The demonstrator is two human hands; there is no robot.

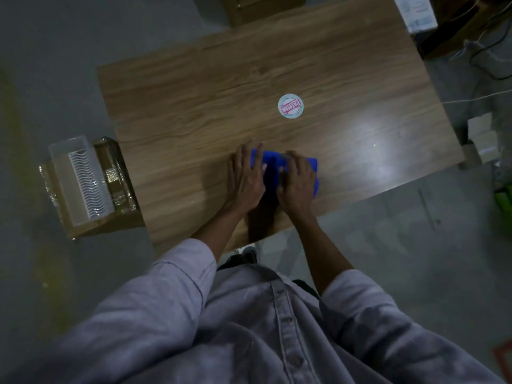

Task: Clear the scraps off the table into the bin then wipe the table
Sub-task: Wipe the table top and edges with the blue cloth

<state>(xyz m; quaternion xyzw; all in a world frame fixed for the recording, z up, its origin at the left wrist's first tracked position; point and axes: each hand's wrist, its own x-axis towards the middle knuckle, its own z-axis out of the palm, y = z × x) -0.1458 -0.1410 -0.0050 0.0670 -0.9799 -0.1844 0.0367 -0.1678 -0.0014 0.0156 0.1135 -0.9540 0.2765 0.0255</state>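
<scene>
Two hands lie side by side on a blue cloth [271,164] near the front edge of the wooden desk [194,106]. The left hand [245,176] is spread flat, fingers straight, pressing down on the cloth's left part. The right hand [297,181] is likewise flat with fingers extended, covering the cloth's right part. Neither hand curls round anything. A round printed sticker [290,105] lies on the desk beyond the cloth, apart from it. A clear plastic container [80,181] rests on a cardboard box [122,173] just beside the desk's left end.
</scene>
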